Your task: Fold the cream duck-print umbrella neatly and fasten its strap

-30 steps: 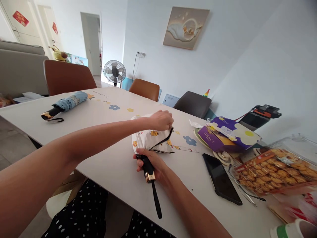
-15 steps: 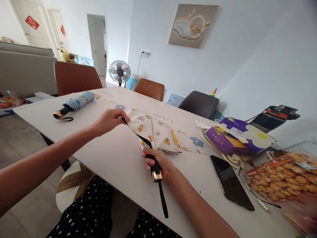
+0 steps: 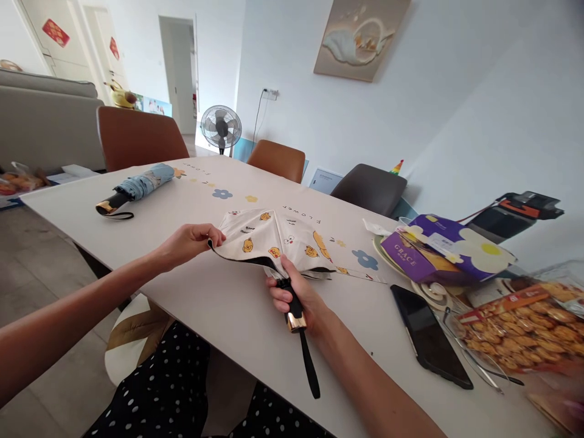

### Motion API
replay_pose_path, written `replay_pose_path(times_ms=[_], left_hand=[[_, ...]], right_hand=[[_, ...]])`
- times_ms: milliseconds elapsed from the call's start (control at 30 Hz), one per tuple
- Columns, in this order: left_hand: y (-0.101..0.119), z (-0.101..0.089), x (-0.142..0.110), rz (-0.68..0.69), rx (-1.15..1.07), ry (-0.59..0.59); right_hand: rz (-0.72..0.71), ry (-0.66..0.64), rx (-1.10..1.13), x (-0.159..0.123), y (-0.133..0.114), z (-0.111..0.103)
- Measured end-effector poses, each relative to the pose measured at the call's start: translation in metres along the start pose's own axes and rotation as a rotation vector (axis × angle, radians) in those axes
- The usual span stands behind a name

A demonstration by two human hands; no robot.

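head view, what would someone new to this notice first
The white duck-print umbrella catches the eye first, partly spread at the middle of the table, its edge in the left hand and its handle in the right hand. Next come the folded blue umbrella toward the table's left end and the purple GRACE box on the right.

Both hands on the white patterned umbrella
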State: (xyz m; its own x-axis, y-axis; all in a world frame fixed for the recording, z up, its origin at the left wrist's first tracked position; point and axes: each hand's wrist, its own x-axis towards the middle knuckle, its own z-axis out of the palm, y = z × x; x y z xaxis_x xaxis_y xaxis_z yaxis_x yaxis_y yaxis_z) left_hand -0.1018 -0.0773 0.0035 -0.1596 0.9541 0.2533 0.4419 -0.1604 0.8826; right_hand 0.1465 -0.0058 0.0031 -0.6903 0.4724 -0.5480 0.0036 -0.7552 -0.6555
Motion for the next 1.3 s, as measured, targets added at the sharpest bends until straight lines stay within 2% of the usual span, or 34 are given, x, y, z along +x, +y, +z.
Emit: replay_pose_path(times_ms=[167, 300, 367, 433, 500, 567, 667, 767, 900, 967, 1067, 1167, 1233, 1300], left_hand=[[-0.003, -0.002, -0.002, 0.067, 0.166, -0.072], [0.014, 0.005, -0.003, 0.149, 0.433, 0.033], [0.025, 0.017, -0.004, 0.259, 0.465, 0.031], [0.034, 0.033, -0.003, 0.396, 0.499, -0.062], [0.039, 0.050, 0.000, 0.521, 0.581, -0.138], [0.038, 0.063, 0.003, 0.623, 0.668, -0.140], [0.033, 0.071, 0.007, 0.755, 0.757, -0.082], [0.028, 0.069, 0.007, 0.823, 0.807, -0.087], [0.026, 0.065, 0.000, 0.760, 0.756, -0.143], [0.026, 0.064, -0.002, 0.660, 0.629, -0.210], [0.029, 0.062, -0.001, 0.427, 0.387, -0.281], [0.033, 0.064, 0.008, 0.250, 0.269, -0.132], [0.035, 0.070, 0.019, 0.272, 0.272, -0.050], [0.035, 0.079, 0.030, 0.319, 0.324, -0.040]], right_hand=[[-0.042, 0.017, 0.015, -0.001, 0.000, 0.003], [-0.022, 0.032, -0.016, -0.002, 0.000, 0.003], [-0.034, 0.045, -0.013, -0.003, 0.000, 0.004], [-0.052, 0.039, -0.008, -0.004, 0.000, 0.005], [-0.072, 0.020, -0.007, -0.004, 0.000, 0.006], [-0.081, 0.005, -0.006, -0.004, 0.001, 0.005], [-0.081, 0.009, -0.007, -0.005, 0.001, 0.005], [-0.083, 0.011, -0.012, -0.006, 0.001, 0.005], [-0.098, 0.011, -0.046, -0.006, 0.002, 0.007], [-0.109, 0.026, -0.082, -0.006, 0.004, 0.006], [-0.096, 0.031, -0.140, -0.003, 0.006, 0.003], [-0.075, 0.037, -0.207, -0.002, 0.008, 0.003], [-0.084, 0.052, -0.248, -0.003, 0.009, 0.004], [-0.108, 0.058, -0.293, -0.005, 0.011, 0.007]])
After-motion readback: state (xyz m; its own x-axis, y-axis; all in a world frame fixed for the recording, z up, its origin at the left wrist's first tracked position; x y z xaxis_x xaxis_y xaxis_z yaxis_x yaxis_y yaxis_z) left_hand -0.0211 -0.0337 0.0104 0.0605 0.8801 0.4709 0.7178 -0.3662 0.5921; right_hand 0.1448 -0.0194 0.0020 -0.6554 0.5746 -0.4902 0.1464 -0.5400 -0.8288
